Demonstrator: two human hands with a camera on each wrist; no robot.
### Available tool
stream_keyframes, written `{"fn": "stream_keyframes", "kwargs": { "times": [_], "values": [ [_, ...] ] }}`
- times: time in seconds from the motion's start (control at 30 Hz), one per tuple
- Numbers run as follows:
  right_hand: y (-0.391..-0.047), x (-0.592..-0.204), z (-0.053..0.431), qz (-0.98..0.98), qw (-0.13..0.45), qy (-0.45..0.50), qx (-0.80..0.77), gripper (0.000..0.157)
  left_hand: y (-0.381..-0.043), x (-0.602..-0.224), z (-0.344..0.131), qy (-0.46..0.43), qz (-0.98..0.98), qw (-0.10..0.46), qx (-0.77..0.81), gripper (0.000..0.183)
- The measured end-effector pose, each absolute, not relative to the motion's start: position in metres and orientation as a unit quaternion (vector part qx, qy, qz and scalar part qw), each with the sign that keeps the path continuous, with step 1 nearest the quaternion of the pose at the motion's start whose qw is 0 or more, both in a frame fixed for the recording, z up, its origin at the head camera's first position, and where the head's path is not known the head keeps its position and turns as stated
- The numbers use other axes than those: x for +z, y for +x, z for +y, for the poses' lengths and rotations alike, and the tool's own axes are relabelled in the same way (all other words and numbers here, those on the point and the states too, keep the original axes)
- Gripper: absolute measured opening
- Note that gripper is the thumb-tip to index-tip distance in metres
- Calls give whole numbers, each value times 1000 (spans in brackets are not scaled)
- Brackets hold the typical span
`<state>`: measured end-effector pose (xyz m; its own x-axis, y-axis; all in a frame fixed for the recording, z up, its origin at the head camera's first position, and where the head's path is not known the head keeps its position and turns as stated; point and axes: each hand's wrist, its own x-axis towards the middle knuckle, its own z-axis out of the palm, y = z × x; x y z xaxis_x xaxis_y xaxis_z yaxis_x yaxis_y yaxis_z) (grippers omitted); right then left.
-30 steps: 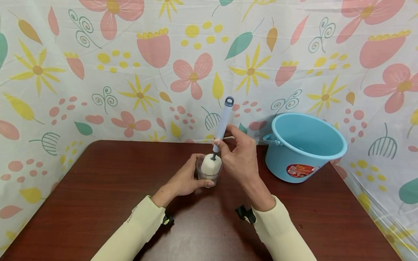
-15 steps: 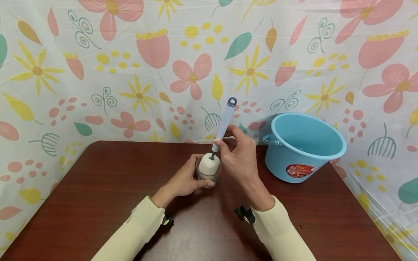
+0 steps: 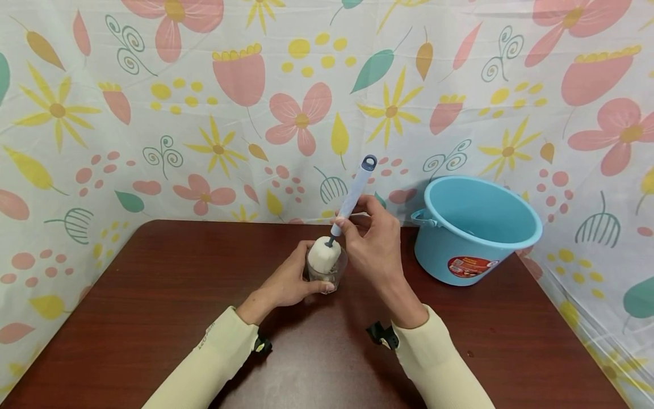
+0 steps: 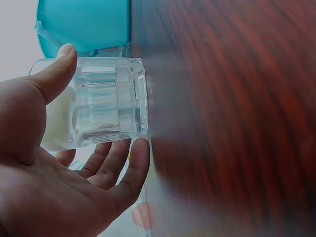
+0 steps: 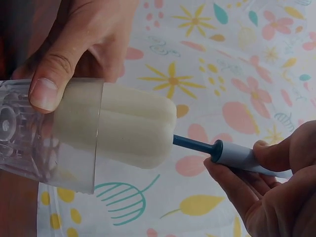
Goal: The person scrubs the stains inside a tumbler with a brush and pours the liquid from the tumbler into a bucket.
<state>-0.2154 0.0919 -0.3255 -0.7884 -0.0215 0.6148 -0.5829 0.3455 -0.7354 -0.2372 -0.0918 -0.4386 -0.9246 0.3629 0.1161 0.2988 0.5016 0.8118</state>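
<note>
My left hand (image 3: 286, 284) holds a clear faceted glass (image 4: 106, 101), thumb on one side and fingers on the other, with the base right at the tabletop. Inside the glass sits the cream sponge head (image 5: 140, 126) of a cup brush, its upper part standing out above the rim. My right hand (image 3: 377, 244) pinches the lower end of the brush's pale blue handle (image 3: 355, 190) between thumb and fingers. A thin dark stem (image 5: 192, 143) joins handle and sponge. The handle leans right, and its dark looped end points up.
A light blue bucket (image 3: 444, 255) with a red label stands at the back right of the dark wooden table (image 3: 179, 284). Behind the table hangs a flowered cloth (image 3: 204, 74).
The brush handle has tilted further to the right at its top, while the sponge head has shifted left in the glass and a little upward. The left hand and glass stay in place.
</note>
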Motion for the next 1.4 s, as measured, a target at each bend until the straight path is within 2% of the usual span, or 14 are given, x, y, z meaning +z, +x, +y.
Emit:
{"fn": "stream_keyframes", "kwargs": {
  "times": [1.07,1.4],
  "values": [
    [-220,-331,91,-759,280,219,546,28,-238,-439,-92,190,870,41,454,92],
    [-216,-325,90,-758,288,226,540,33,-238,-439,-93,182,873,43,451,93]
  ]
}}
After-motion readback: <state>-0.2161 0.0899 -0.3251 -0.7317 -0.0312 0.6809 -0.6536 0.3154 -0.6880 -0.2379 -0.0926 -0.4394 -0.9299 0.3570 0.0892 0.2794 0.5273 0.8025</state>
